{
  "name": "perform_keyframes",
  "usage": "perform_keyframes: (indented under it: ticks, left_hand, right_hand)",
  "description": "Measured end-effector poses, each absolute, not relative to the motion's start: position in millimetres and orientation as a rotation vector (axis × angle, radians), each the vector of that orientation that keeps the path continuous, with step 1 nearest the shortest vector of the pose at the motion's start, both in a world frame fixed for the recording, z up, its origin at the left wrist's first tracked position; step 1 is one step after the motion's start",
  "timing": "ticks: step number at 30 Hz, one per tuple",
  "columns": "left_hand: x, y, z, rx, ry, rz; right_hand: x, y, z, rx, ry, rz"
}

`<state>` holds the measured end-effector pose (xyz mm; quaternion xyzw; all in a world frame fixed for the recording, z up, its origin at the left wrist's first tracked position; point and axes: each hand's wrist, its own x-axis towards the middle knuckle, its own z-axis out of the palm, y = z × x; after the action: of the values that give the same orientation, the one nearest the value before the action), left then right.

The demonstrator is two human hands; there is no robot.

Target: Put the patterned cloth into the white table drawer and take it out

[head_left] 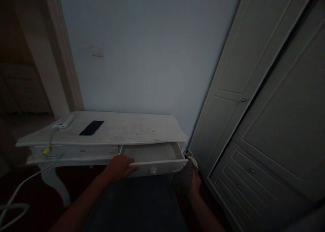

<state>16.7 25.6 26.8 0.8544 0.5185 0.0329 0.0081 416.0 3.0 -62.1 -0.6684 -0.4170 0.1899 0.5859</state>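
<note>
A white drawer (165, 166) is pulled out from the right half of a white table (132, 127), its pale inside showing. My left hand (120, 167) grips the left end of the drawer's front panel, fingers over the top edge. At the panel's right corner, my right hand (195, 182) is closed around a dark grey cloth (182, 178). The cloth hangs against the corner and touches it. A round knob (153, 171) sits mid-panel between my hands.
On the tabletop lie a dark phone (91, 128) and a white power strip (64, 121), whose cable (35, 174) runs down to the left. A tall wardrobe (228, 117) stands close on the right. Behind the table is a pale blue wall (152, 49).
</note>
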Motion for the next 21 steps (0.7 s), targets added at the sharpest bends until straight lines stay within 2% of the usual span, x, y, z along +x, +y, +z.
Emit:
perform_keyframes:
  ticks: [5, 9, 12, 15, 21]
  left_hand:
    - [14, 22, 15, 2.701, 1.55, 0.106]
    - [16, 19, 15, 2.684, 1.581, 0.123]
    - [18, 16, 21, 2.641, 1.575, 0.137]
    - [20, 14, 27, 2.661, 1.581, 0.072]
    - [23, 14, 29, 2.647, 1.664, -0.03]
  right_hand:
    - [435, 6, -25, -1.432, -0.896, 0.234]
    - [408, 2, -12, -1.242, -1.525, -0.084]
    - [360, 2, -18, -1.28, -1.906, -0.267]
    - [304, 0, -20, -1.341, -2.027, -0.292]
    - [218, -11, -15, -1.063, -2.286, -0.171]
